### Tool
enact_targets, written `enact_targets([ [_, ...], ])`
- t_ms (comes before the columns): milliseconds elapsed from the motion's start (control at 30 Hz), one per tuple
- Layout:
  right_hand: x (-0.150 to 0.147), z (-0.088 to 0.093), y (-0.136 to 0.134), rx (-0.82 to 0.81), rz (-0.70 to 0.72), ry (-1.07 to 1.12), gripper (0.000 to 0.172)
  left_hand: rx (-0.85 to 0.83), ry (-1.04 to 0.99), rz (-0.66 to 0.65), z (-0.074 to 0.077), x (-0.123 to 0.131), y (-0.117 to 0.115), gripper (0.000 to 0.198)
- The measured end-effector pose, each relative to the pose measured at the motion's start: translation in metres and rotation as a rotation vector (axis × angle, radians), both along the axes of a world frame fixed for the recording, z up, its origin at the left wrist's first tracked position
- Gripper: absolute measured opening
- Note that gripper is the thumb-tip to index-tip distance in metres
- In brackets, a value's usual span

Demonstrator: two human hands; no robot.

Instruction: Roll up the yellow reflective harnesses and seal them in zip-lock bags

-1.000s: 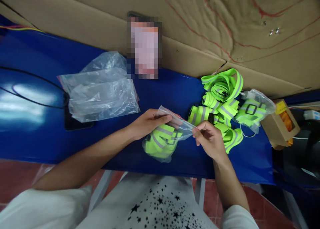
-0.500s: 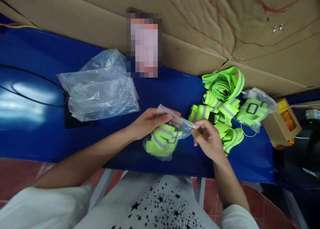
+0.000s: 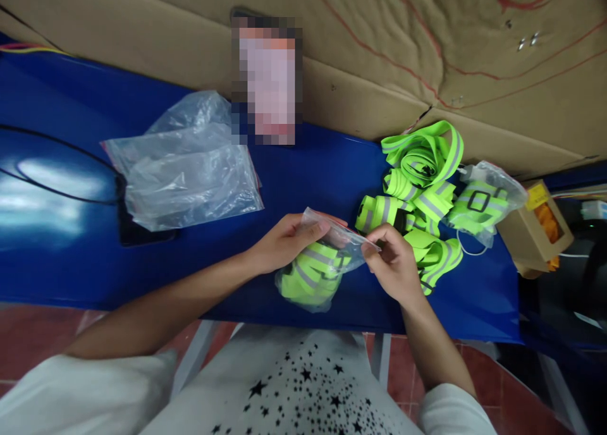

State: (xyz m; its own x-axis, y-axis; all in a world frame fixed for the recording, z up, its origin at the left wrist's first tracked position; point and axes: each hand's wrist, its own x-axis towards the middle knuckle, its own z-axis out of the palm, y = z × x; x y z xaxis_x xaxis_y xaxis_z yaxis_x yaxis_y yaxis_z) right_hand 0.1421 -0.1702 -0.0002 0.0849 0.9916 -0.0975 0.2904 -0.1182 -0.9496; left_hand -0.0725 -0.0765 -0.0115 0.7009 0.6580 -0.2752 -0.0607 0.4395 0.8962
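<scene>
Between my hands is a clear zip bag [image 3: 356, 258] with a folded neon-yellow reflective strap [image 3: 313, 274] inside it. My left hand [image 3: 288, 242] grips the bag's top edge at its left end, thumb in front and fingers behind the plastic. At the other end of that edge, my right hand [image 3: 392, 261] pinches the corner between thumb and fingers. The bag's filled part hangs low over the blue table. Close beyond my right hand lie several rolled neon-yellow reflective straps [image 3: 420, 163].
A stack of clear zip bags [image 3: 190, 176] lies at the left, partly over a dark flat object [image 3: 137, 229] with black cables. Right of the straps are a filled bag [image 3: 481, 201] and a cardboard box [image 3: 533, 236] with orange contents. Cardboard [image 3: 351, 100] lines the table's back.
Both hands keep hold of the bag's edge. The bag and my left hand have shifted slightly down and to the right; the view has also moved a little.
</scene>
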Motion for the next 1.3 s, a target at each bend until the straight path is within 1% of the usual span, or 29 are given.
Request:
enact_targets([
  [100,-0.001,0.000,0.001,-0.017,0.023,-0.015,0.011,0.027,-0.012,-0.023,0.000,0.001,-0.002,0.040],
  [200,-0.002,0.001,0.001,0.007,0.022,-0.039,0.011,0.049,-0.030,-0.039,-0.001,0.002,-0.004,0.036],
  [267,-0.003,0.001,0.001,0.003,0.039,-0.037,0.007,0.076,-0.019,-0.051,-0.002,0.002,-0.006,0.034],
  [433,-0.001,0.001,0.001,-0.036,0.083,-0.023,0.008,0.144,0.014,-0.111,-0.003,0.002,-0.009,0.039],
  [533,0.003,0.000,0.001,-0.108,0.105,0.001,0.011,0.182,0.043,-0.066,-0.004,0.002,-0.009,0.037],
  [600,0.004,0.000,0.001,-0.136,0.079,0.016,0.015,0.196,0.065,-0.006,-0.005,0.002,-0.008,0.036],
  [667,0.005,0.001,0.001,-0.128,0.025,0.017,0.018,0.178,0.070,0.023,-0.005,0.002,-0.005,0.037],
  [767,0.005,0.003,0.000,-0.103,-0.018,-0.003,0.021,0.171,0.050,0.014,-0.005,0.002,-0.003,0.036],
  [867,0.004,0.004,0.000,-0.095,0.016,-0.031,0.017,0.198,0.034,0.033,-0.004,0.001,-0.004,0.035],
  [967,0.005,0.004,0.001,-0.082,0.052,-0.029,0.013,0.202,0.091,0.068,-0.005,0.000,-0.005,0.037],
  [1067,0.007,0.002,0.001,-0.060,0.034,-0.009,0.012,0.214,0.117,0.118,-0.005,-0.002,-0.002,0.035],
  [1200,0.011,0.001,0.001,-0.035,0.020,-0.046,0.008,0.265,0.103,0.093,-0.001,-0.004,0.003,0.034],
  [1300,0.012,0.003,0.001,-0.038,0.034,-0.070,0.010,0.309,0.120,0.118,0.000,-0.005,0.001,0.031],
])
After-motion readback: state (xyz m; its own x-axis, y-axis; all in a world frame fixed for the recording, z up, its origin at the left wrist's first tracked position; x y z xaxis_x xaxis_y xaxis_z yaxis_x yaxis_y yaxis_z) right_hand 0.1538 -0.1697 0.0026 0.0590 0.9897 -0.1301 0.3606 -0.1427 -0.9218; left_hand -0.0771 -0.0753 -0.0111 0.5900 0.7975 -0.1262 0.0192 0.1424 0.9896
